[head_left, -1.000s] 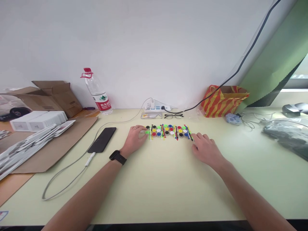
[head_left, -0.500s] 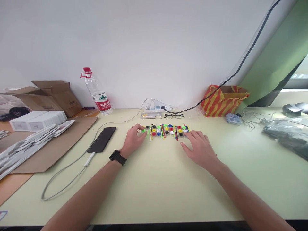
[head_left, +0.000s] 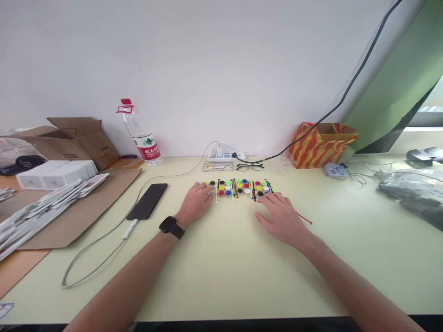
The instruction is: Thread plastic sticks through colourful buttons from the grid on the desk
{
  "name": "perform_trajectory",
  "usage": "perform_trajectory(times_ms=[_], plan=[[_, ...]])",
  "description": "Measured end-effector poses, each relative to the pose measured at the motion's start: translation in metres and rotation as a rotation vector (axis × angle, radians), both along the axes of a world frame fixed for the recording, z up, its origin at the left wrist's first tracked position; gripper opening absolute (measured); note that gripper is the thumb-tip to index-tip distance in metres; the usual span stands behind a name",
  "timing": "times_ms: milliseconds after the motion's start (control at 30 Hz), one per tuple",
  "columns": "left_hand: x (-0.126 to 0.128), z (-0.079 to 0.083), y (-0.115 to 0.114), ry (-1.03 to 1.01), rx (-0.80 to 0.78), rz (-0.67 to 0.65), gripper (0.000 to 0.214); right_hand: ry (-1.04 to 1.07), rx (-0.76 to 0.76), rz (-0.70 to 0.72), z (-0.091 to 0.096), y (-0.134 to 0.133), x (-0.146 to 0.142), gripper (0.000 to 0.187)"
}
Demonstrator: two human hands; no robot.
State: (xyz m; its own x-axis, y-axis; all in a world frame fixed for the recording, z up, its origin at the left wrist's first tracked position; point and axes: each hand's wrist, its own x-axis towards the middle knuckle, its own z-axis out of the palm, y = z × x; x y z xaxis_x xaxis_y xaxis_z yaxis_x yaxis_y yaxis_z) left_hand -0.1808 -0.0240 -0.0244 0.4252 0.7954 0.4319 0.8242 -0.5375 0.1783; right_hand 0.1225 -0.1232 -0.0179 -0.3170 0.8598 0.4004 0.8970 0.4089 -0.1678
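A block of small round pieces [head_left: 228,187] with coloured tops lies on the table, in close rows. Thin coloured plastic sticks [head_left: 234,189] stand out between groups of them. At the block's left end rests my left hand [head_left: 197,202], fingers together and laid over the end pieces, a ring on one finger; its fingertips are partly hidden. My right hand [head_left: 281,216] lies at the right end, thumb spread away, fingertips touching or just over the last pieces. A single red stick [head_left: 305,218] pokes out beside the right hand.
Behind the block are a clear case [head_left: 217,166], eyeglasses [head_left: 249,167] and a power strip [head_left: 226,155]. A phone [head_left: 147,201] on a cable lies left, near a water bottle [head_left: 147,143] and cardboard box [head_left: 79,140]. A striped bag [head_left: 321,145] stands right.
My left hand has unpinched from the green piece and flattened over the left end. My right hand has drawn slightly left and nearer, showing more of the red stick.
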Motion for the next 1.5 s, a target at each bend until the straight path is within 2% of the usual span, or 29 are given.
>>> perform_trajectory(times_ms=[400, 833, 1200, 1500], plan=[[0.001, 0.001, -0.001, -0.017, -0.012, 0.012, 0.021, -0.009, -0.074, 0.049, -0.001, -0.004, -0.004, 0.026], [0.002, 0.002, -0.003, -0.084, -0.058, 0.038, 0.013, -0.006, -0.088, 0.068, -0.002, -0.004, -0.004, 0.024], [0.003, 0.001, 0.002, -0.21, -0.044, -0.035, 0.014, 0.013, -0.102, 0.088, -0.001, -0.005, -0.006, 0.023], [0.001, 0.006, 0.007, -0.371, 0.073, 0.098, 0.014, 0.036, -0.111, 0.09, -0.004, -0.003, -0.005, 0.022]])
